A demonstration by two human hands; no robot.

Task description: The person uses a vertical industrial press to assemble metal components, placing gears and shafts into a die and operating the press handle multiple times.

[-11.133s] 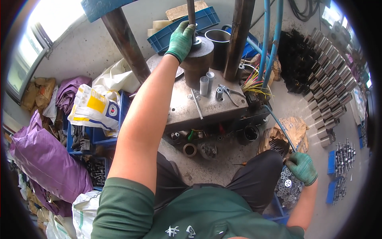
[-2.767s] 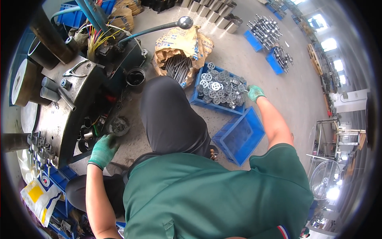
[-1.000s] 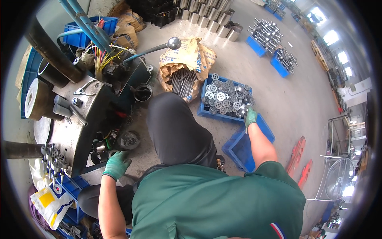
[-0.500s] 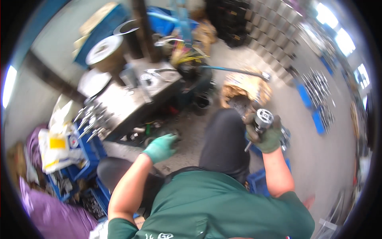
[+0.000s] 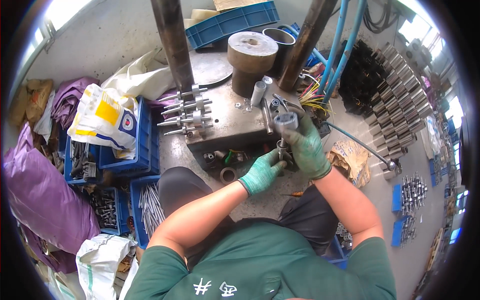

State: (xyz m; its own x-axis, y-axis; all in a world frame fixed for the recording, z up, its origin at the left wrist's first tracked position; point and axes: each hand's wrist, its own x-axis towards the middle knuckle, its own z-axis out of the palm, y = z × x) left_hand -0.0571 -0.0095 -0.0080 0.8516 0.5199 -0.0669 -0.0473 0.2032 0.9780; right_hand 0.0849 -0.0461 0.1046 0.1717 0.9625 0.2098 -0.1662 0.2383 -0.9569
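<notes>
Left hand (image 5: pixel 262 174) and right hand (image 5: pixel 307 150) are meeting before the bench (image 5: pixel 230 131)

Both hands are wearing green gloves. The right is gripping a round metal part (image 5: pixel 286 121), somewhat blurred, thumb and fingers closing around its side. The left, which was hanging apart half a second ago, is now pinching a narrow metal piece (image 5: pixel 281 146) just below; whether the two pieces are joined, I cannot tell. Both are showing in front of the bench's near edge. A second ago the right hand was reaching over the crate of discs (image 5: pixel 334 250), which is now sitting low beside the right thigh.

Farther on, collared shafts (image 5: pixel 200 117) are lying along the bench's left edge, and two grey cylinders (image 5: pixel 258 93) are standing toward its middle. Behind them a thick metal column (image 5: pixel 252 47) is rising, while a blue crate (image 5: pixel 232 24) is leaning by the wall.
</notes>
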